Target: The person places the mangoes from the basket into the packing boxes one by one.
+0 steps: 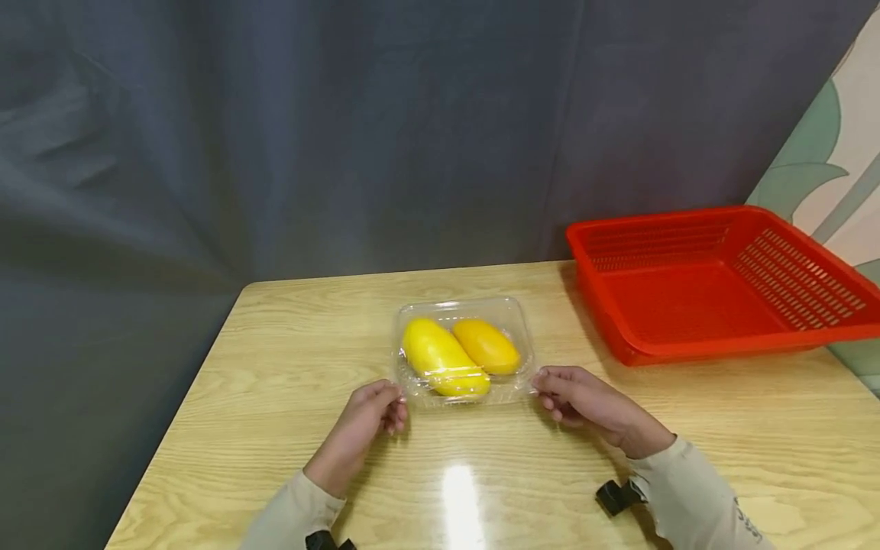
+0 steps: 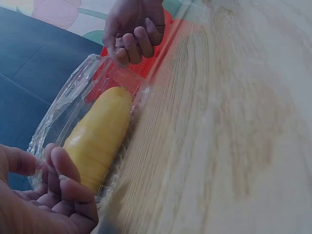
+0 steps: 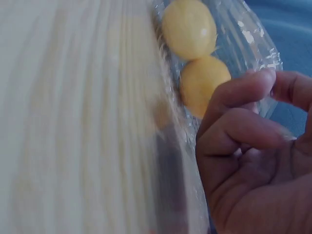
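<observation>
A clear plastic clamshell box sits on the wooden table with two yellow mangoes inside. The larger mango lies at the left, and a smaller, more orange mango lies beside it. My left hand pinches the box's near left corner between thumb and forefinger. At the near right corner, my right hand pinches the rim the same way. In the right wrist view the thumb and forefinger meet at the clear plastic edge, the other fingers curled below. Whether the lid is fully fastened I cannot tell.
To the right stands a red plastic basket with slotted sides and nothing visible in it. A dark blue-grey curtain hangs behind the wooden table. A patterned wall covering shows at the far right.
</observation>
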Action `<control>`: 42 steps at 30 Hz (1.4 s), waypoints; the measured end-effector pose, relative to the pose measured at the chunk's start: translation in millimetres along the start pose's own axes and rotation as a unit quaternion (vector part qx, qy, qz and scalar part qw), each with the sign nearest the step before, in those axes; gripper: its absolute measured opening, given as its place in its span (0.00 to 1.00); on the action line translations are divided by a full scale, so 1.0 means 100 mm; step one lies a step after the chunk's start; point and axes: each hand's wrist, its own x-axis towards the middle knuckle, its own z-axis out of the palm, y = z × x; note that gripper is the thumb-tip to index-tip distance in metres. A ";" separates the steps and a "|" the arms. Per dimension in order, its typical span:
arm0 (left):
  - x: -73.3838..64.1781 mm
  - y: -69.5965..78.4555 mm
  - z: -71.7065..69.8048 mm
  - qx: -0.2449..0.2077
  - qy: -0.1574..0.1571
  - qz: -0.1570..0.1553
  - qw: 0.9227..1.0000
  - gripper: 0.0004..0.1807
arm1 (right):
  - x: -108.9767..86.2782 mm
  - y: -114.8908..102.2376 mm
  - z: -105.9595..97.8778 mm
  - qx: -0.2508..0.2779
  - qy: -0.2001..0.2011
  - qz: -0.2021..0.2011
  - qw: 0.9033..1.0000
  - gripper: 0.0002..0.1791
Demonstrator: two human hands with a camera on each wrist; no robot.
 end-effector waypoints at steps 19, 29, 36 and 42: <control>-0.02 -0.11 0.06 -0.086 0.041 0.020 0.995 0.13 | 0.04 0.09 -0.01 0.021 -0.031 -0.021 0.999 0.14; 0.02 -0.13 0.06 -0.119 0.029 0.012 0.992 0.13 | 0.04 0.07 0.00 0.028 0.005 -0.019 0.999 0.14; 0.03 -0.12 0.03 -0.093 0.024 -0.009 0.995 0.13 | 0.06 0.05 0.01 0.016 0.028 0.015 0.999 0.12; 0.03 -0.10 0.03 -0.067 0.032 -0.010 0.997 0.11 | 0.05 0.02 0.04 -0.008 0.058 0.006 0.998 0.10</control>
